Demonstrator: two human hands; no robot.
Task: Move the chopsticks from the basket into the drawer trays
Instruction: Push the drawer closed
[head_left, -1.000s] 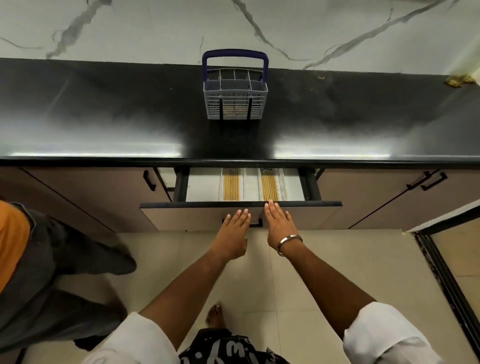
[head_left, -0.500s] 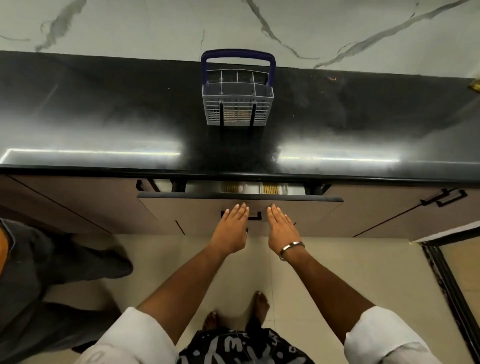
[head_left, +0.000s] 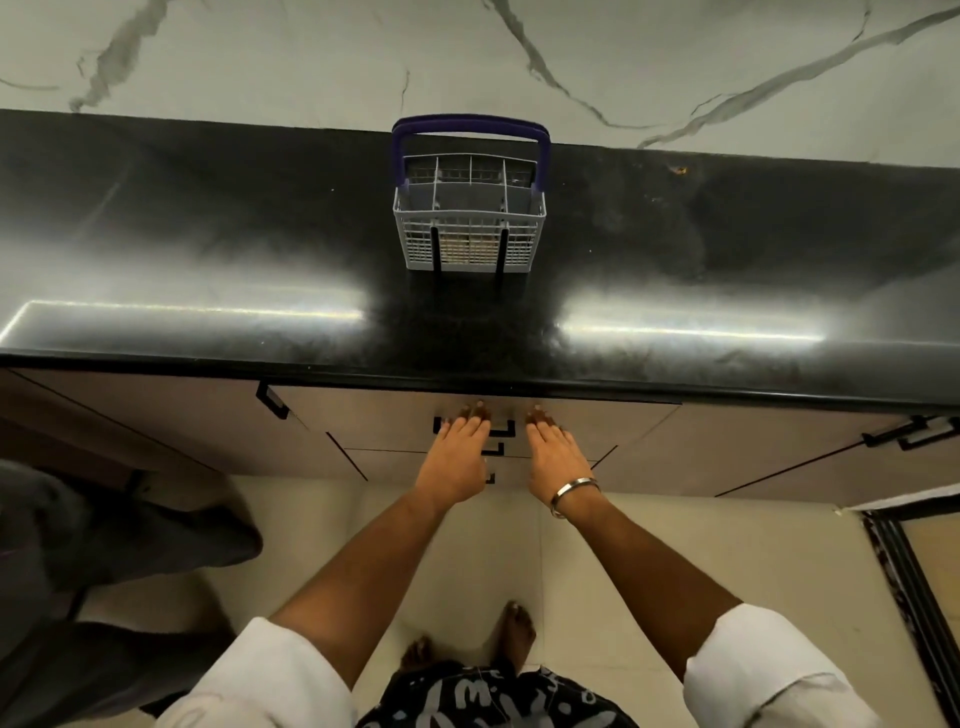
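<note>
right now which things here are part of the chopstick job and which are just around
Part of the job:
- basket on the counter
- drawer front, shut
- left hand and right hand, flat against it

Just around:
- black counter
- bracelet
- neighbouring cabinet handles
- someone's grey trousers

Glossy black countertop (head_left: 208, 270), plastic-looking basket (head_left: 470, 239)
</note>
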